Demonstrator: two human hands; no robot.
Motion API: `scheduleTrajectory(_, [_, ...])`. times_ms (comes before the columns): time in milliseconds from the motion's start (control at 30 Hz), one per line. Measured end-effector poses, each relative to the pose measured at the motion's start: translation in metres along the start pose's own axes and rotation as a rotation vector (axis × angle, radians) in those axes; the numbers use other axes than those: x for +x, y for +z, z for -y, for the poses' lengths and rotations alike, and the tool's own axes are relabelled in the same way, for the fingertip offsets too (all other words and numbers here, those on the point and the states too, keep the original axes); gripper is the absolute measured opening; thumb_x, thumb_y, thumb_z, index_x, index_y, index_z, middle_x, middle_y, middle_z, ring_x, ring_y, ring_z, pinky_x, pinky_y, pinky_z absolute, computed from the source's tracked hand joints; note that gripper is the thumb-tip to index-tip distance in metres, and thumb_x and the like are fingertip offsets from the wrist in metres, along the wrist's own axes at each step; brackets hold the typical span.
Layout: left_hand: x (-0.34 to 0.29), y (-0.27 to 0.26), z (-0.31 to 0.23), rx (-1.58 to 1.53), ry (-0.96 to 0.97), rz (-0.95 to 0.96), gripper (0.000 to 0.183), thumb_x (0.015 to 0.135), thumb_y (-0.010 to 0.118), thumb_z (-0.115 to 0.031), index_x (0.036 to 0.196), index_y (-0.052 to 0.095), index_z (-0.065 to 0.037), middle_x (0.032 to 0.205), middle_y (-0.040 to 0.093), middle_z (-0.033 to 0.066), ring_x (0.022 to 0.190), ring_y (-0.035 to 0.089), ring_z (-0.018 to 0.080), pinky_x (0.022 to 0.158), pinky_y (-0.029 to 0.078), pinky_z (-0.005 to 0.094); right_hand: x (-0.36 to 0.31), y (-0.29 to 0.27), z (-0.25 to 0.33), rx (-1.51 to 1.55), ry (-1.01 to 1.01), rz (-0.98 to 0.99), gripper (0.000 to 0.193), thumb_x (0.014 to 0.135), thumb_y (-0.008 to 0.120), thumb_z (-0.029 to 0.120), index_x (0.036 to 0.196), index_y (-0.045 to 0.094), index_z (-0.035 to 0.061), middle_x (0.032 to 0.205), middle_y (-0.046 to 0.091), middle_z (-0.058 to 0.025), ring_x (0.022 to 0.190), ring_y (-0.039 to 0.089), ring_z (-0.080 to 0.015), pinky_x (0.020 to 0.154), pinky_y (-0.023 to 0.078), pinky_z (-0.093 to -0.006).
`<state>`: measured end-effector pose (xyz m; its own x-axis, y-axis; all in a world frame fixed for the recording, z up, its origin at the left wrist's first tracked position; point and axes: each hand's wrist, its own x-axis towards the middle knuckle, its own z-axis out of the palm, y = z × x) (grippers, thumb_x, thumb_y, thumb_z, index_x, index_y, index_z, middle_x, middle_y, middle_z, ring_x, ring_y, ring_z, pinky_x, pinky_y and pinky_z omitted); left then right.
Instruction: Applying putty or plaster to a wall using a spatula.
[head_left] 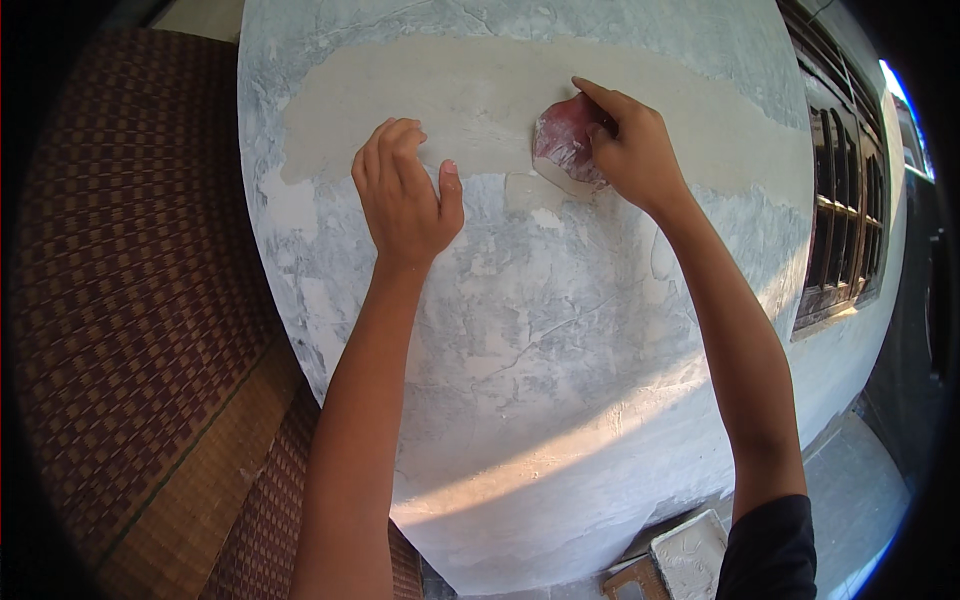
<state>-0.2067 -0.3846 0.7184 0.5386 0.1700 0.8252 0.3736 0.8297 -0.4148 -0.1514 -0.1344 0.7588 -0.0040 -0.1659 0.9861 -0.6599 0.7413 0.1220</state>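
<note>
Against the wall (490, 300), my right hand (637, 150) grips a reddish, translucent putty scraper (566, 140) smeared with white filler. Its edge meets the wall at the lower border of a wide, smooth band of beige-grey putty (440, 90). A small fresh smear of putty (520, 190) shows just below the scraper. My left hand (400, 190) is raised at the left part of the band, thumb apart and fingers loosely bent, with nothing in it. Whether its fingertips touch the wall cannot be made out.
A brown woven mat (140, 200) covers the left side. On the right is a dark wooden window with bars (845, 200). At the wall's foot, near my right sleeve, stand a tray of white putty (690, 555) and a brown box (635, 580). Sunlight crosses the lower wall.
</note>
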Motion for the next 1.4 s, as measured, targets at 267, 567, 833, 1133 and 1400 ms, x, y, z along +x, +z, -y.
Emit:
scheduleTrajectory(267, [-0.001,0.002,0.0,-0.001,0.004,0.002,0.031,0.095,0.05,-0.024,0.119,0.046,-0.005,0.123,0.056,0.0141,0.116,0.052,0.0314,0.1,0.032,0.0459,-0.007,-0.008,0.004,0.023,0.07,0.039,0.055,0.073,0.048,0.0,0.127,0.061,-0.0019,0.108,0.068,-0.0249,0.097,0.067,-0.0369,0.092,0.05,-0.0406])
scheduleTrajectory(567, [-0.002,0.001,0.002,-0.003,0.005,-0.001,0.035,0.094,0.051,-0.024,0.121,0.045,-0.004,0.12,0.057,0.014,0.114,0.052,0.0313,0.1,0.032,0.046,-0.011,-0.013,-0.004,0.039,0.079,0.015,0.051,0.076,0.053,-0.001,0.127,0.061,-0.0011,0.107,0.069,-0.0235,0.098,0.067,-0.0355,0.091,0.051,-0.0394])
scheduleTrajectory(833, [-0.002,0.0,0.002,0.009,0.01,0.007,0.034,0.094,0.051,-0.023,0.121,0.046,-0.004,0.119,0.057,0.0144,0.113,0.053,0.0314,0.1,0.032,0.0458,-0.023,-0.007,-0.006,0.073,0.064,-0.032,0.049,0.079,0.052,-0.001,0.127,0.061,-0.0019,0.105,0.068,-0.0225,0.096,0.067,-0.0351,0.089,0.052,-0.0389])
scheduleTrajectory(1133, [-0.002,0.001,0.002,0.002,0.015,-0.003,0.033,0.094,0.051,-0.023,0.12,0.046,-0.004,0.119,0.057,0.0146,0.113,0.053,0.0316,0.1,0.032,0.0459,-0.012,0.008,0.025,0.126,0.001,-0.018,0.049,0.075,0.052,-0.003,0.123,0.063,-0.0018,0.099,0.067,-0.0221,0.091,0.066,-0.0364,0.086,0.051,-0.0401])
scheduleTrajectory(1400, [-0.002,0.001,0.002,0.002,0.01,-0.003,0.033,0.095,0.051,-0.024,0.12,0.046,-0.003,0.119,0.057,0.0146,0.113,0.053,0.0315,0.1,0.032,0.0462,-0.007,0.006,0.019,0.142,0.021,-0.111,0.052,0.073,0.05,-0.004,0.123,0.064,-0.0018,0.099,0.069,-0.0223,0.089,0.067,-0.0374,0.085,0.052,-0.0416])
